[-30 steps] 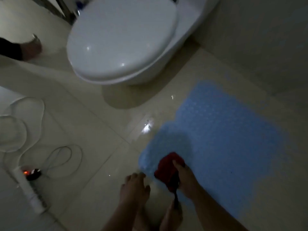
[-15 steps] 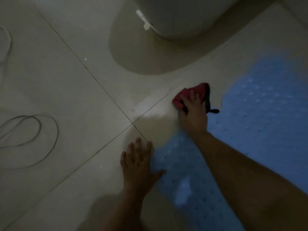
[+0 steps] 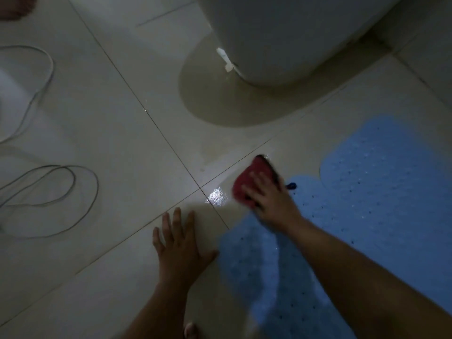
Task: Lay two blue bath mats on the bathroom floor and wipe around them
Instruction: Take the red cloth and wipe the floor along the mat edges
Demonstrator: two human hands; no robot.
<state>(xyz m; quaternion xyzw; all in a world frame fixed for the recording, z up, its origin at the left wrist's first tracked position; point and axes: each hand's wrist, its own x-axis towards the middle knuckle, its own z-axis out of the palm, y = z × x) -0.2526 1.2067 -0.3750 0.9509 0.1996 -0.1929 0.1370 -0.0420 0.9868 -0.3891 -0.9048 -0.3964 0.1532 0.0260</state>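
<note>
Light blue bath mat material with small holes covers the floor at the right. It looks like two mats, one farther right (image 3: 381, 172) and one nearer me (image 3: 256, 277), meeting at a rounded notch. A red cloth (image 3: 252, 177) lies on the wet tile just left of the mats. My right hand (image 3: 269, 199) presses down on it with fingers spread over the top. Flat on the tile beside the near mat's edge rests my left hand (image 3: 178, 248), fingers straight.
The white toilet base (image 3: 281, 45) stands close behind the cloth. White cable loops (image 3: 61, 192) lie on the floor at the left. A wet shine (image 3: 216, 195) marks the tile joint. A toe (image 3: 190, 330) shows at the bottom edge, and another person's foot (image 3: 14, 6) at top left.
My view dropped from the toilet seat to its base. My right hand brought the cloth from the mat edge onto the tile, then slid it back toward the tile joint. My left hand stayed flat.
</note>
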